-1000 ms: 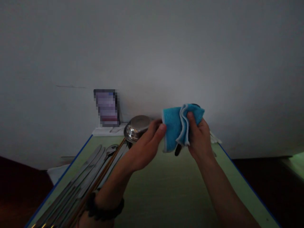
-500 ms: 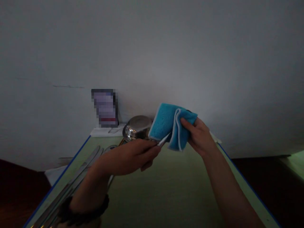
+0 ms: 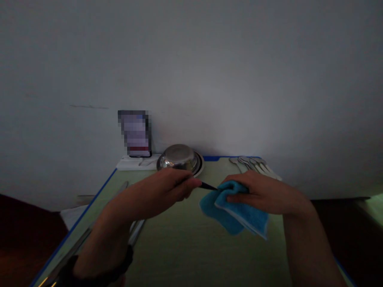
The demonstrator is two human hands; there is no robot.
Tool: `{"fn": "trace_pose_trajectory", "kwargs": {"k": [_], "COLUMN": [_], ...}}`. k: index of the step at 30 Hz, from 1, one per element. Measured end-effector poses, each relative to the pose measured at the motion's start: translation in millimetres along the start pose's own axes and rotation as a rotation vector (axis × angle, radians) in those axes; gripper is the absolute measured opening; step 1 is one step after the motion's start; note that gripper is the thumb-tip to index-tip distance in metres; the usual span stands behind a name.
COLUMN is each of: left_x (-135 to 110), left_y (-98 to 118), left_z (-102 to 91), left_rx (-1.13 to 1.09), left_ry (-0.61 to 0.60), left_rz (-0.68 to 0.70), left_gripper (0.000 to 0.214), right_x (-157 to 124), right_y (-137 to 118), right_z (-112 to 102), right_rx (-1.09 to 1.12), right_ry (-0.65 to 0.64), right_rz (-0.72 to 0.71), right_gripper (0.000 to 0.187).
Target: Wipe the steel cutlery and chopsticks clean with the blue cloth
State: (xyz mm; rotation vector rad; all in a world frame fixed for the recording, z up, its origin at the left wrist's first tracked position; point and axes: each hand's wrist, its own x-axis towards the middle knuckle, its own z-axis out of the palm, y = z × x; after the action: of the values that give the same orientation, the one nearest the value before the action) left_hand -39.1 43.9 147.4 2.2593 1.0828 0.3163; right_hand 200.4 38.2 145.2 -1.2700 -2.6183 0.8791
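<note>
My left hand [image 3: 167,190] is closed around a thin piece of cutlery [image 3: 208,186] whose dark tip pokes out to the right, toward the cloth. My right hand [image 3: 263,192] grips a folded blue cloth [image 3: 236,213] with a pale edge, holding it low over the green table [image 3: 191,247]. The cutlery's tip meets the cloth's upper left fold. Most of the utensil is hidden inside my left fist and the cloth.
An upturned steel bowl [image 3: 179,158] sits at the table's far edge. Several spoons [image 3: 254,163] lie at the far right. Long cutlery [image 3: 136,233] lies along the left side under my left arm. A blurred upright card [image 3: 136,133] stands against the wall.
Both hands dropped from chest height toward the table. The cloth went from raised and upright to low and hanging, and my left hand now pulls the utensil leftward out of it.
</note>
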Motion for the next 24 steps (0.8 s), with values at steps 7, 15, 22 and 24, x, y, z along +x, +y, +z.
{"fn": "trace_pose_trajectory", "kwargs": {"k": [7, 15, 22, 24], "left_x": [7.2, -11.0, -23.2, -23.0], "left_y": [7.3, -13.1, -18.1, -13.8], "left_z": [15.3, -7.0, -16.3, -15.6], "left_rx": [0.115, -0.015, -0.038, -0.044], "left_ry": [-0.044, -0.028, -0.057, -0.090], "left_rz": [0.075, 0.032, -0.066, -0.117], "left_gripper": [0.044, 0.038, 0.038, 0.039], "right_x": [17.2, 20.5, 3.7, 0.7], "right_y": [-16.4, -13.2, 8.5, 10.3], "right_z": [16.7, 17.4, 2.4, 0.4], "right_rx": [0.078, 0.144, 0.067, 0.031], "right_ry": [0.040, 0.064, 0.071, 0.119], "right_rz": [-0.161, -0.187, -0.055, -0.024], "right_gripper": [0.016, 0.020, 0.022, 0.021]}}
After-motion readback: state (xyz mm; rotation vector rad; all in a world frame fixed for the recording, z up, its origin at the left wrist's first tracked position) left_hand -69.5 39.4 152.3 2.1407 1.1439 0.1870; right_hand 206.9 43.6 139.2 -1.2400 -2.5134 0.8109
